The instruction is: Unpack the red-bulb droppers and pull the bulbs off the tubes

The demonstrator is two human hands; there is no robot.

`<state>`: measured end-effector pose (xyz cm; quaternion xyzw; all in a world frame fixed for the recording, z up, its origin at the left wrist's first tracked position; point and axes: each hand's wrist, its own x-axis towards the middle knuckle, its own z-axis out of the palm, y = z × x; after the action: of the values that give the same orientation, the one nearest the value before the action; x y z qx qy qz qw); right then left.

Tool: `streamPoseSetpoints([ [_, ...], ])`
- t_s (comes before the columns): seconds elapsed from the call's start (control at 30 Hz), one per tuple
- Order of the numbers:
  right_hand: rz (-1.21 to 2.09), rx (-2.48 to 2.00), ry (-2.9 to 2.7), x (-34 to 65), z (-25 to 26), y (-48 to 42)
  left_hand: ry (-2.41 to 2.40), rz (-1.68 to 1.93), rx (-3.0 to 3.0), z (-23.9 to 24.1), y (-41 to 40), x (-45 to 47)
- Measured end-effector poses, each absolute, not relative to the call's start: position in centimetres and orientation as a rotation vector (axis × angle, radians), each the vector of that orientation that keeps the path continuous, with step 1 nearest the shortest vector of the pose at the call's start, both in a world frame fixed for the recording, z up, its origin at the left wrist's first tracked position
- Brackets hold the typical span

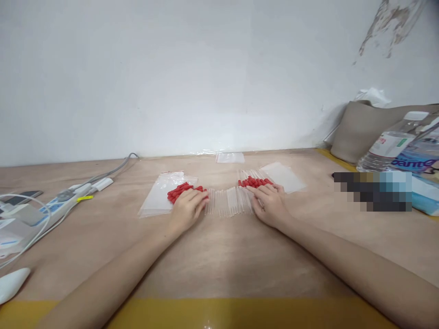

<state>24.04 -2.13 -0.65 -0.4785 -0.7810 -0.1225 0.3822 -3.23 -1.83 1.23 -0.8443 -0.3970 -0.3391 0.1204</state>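
Between my hands, a row of thin clear tubes (pixel 227 202) lies side by side on the table. My left hand (pixel 188 205) rests at the row's left end, beside a pile of red rubber bulbs (pixel 176 193). Its fingers are stretched forward and slightly bent, the thumb below them. At the other end, my right hand (pixel 270 203) lies palm down with its fingertips over the tubes and thumb apart. More red bulbs (pixel 255 182) sit just beyond its fingers, with clear tubes behind them. Whatever is under the fingertips is hidden.
Clear plastic bags (pixel 156 196) lie left, another bag (pixel 283 177) right, and a small bag (pixel 230 157) near the wall. A power strip (pixel 65 201) with cables and a white mouse (pixel 13 284) are at left. A water bottle (pixel 387 145) and grey bag (pixel 355 130) stand right.
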Motion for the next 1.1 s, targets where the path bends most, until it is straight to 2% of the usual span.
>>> streamPoseSetpoints([
  [0.17, -0.278, -1.360, -1.893, 23.7, -0.7, -1.5, -1.705, -1.290, -2.234, 2.8, 0.5, -5.3],
  [0.33, -0.358, -1.261, -2.058, 23.1, -1.2, -1.4, -1.906, -1.463, -2.096, 3.3, 2.4, -7.9],
  [0.57, -0.366, -1.319, -2.076, 23.5, 0.0, -2.1, -1.870, -1.232, -2.185, 2.8, 2.1, -7.8],
  [0.7, -0.314, -1.740, -1.969, 25.4, 1.9, -1.3, -1.725, -0.995, -2.213, 2.7, 1.3, -6.8],
  [0.87, -0.084, -2.197, -2.004, 28.1, 2.8, -0.1, -1.659, -0.815, -2.167, 2.7, 0.9, -6.3],
  [1.1, 0.113, -2.119, -2.065, 27.3, 1.7, 0.2, -1.593, -0.895, -2.076, 2.6, 0.3, -5.5],
])
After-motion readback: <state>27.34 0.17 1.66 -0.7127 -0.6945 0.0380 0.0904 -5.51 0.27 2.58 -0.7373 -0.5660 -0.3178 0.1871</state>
